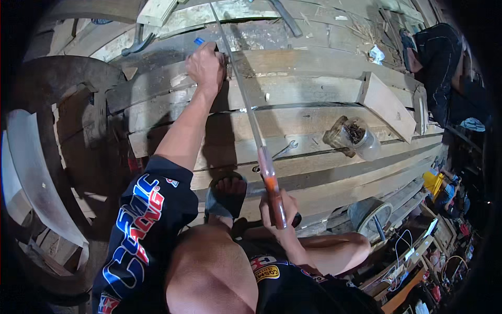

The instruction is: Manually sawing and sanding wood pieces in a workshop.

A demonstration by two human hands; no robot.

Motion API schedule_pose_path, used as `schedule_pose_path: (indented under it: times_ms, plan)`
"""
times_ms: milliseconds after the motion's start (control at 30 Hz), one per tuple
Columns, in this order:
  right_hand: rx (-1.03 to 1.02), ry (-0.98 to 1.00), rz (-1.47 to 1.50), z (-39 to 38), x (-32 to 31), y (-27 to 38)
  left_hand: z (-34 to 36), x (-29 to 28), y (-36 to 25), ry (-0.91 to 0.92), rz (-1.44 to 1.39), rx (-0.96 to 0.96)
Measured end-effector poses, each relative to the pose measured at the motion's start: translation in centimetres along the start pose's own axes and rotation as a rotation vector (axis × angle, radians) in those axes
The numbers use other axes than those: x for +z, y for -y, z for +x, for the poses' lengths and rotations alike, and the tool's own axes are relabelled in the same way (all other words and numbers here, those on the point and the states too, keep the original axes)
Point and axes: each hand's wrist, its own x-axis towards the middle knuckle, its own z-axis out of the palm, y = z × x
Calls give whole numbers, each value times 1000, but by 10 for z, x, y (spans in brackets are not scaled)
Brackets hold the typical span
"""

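Note:
In my right hand (282, 212) is a hand saw (267, 175), seen edge-on. Its glossy reddish-brown handle points toward me and its long thin blade runs away to the top of the view. My left hand (205, 67) is closed in a fist over the far planks, left of the blade. A small blue tip (198, 41) shows just beyond its knuckles and something dark lies at its right side. What the fist holds is hidden. Beneath both hands are rough wooden planks (303, 123). My sandalled foot (226, 193) rests on them near the saw handle.
A claw hammer (138, 44) lies far left, and a dark tool handle (286, 18) at the top. A wrench (286, 148) and a clear container (368, 146) with brown bits lie right of the saw. Further right are a loose board (387, 107), a bucket (361, 212) and a person's dark-trousered leg (439, 63).

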Motion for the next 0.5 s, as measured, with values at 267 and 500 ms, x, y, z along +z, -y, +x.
schedule_pose_path:
  times_ms: [267,500]
  plan:
    - [-87,-58,96,76,37,-13,-6,8,-4,-20,-36,-62]
    - [-48,-39,-15,44,20,13,-2,5,-3,-92,-66,12]
